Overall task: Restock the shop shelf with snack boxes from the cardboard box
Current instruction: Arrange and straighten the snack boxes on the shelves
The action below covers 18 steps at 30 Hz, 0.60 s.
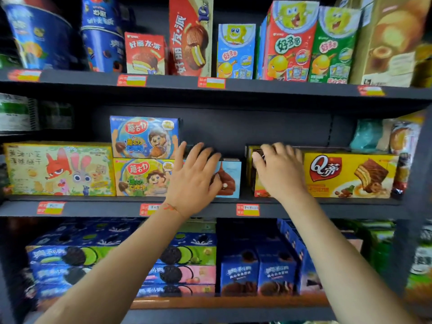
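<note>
Left hand lies flat-fingered on the light-blue snack box; right hand grips the yellow box.

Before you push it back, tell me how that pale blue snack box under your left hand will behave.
The pale blue box looks like stiff printed card, so it should slide rather than flex. It stands upright and narrow, so a high push may tip it. Probably light.
</note>
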{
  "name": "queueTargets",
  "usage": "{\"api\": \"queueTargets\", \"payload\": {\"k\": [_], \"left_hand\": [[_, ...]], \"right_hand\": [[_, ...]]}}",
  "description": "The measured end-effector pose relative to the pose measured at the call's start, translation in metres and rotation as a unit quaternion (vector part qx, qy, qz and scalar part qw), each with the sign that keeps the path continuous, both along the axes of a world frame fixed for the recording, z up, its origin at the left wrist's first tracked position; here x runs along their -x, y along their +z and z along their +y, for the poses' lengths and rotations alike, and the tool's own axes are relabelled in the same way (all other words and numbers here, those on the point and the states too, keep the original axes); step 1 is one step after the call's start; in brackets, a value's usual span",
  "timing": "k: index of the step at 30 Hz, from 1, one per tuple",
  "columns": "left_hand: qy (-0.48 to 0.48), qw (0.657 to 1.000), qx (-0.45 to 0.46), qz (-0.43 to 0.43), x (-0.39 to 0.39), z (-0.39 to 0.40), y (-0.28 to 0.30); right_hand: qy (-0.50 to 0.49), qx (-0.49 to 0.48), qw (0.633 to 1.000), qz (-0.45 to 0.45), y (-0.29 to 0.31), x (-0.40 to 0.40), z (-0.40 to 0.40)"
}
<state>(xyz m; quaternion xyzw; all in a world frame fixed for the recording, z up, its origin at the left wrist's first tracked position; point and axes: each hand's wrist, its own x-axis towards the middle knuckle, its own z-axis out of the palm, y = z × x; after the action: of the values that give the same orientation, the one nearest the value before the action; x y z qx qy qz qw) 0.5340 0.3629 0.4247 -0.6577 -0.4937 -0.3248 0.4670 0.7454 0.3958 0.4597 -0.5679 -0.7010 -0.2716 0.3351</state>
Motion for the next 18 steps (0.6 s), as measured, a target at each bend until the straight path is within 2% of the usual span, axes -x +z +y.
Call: {"api": "queueTargets", "payload": {"k": [3,5,8,10,12,14,18], "left_hand": [[-0.017,1.0,-0.002,-0.006,0.001,-0.004,-0.003],[-0.043,0.998,-0.029,-0.023,0.008,-0.011,0.0],[-0.069,0.989,-0.099,-0.09,0.034,-0.026,0.011],[-0.076,0.972,-0.14,-0.17,0.063,-0.032,0.019],[-0.077,0.953,-0.138,-0.26,0.094,-0.035,0.028],[-0.069,0.941,-0.101,-0.315,0.117,-0.038,0.035],[-0.058,0.931,0.012,-0.36,0.141,-0.042,0.045]], "right_hand": [[0.017,0.009,1.0,0.006,0.005,0.005,-0.001],[0.051,-0.021,0.998,0.034,0.011,0.014,-0.008],[0.198,-0.034,0.97,0.136,0.025,0.044,-0.027],[0.314,0.039,0.928,0.196,0.038,0.076,-0.036],[0.374,0.121,0.892,0.225,0.052,0.108,-0.039],[0.388,0.201,0.866,0.244,0.065,0.135,-0.039],[0.368,0.301,0.83,0.291,0.079,0.164,-0.025]]}}
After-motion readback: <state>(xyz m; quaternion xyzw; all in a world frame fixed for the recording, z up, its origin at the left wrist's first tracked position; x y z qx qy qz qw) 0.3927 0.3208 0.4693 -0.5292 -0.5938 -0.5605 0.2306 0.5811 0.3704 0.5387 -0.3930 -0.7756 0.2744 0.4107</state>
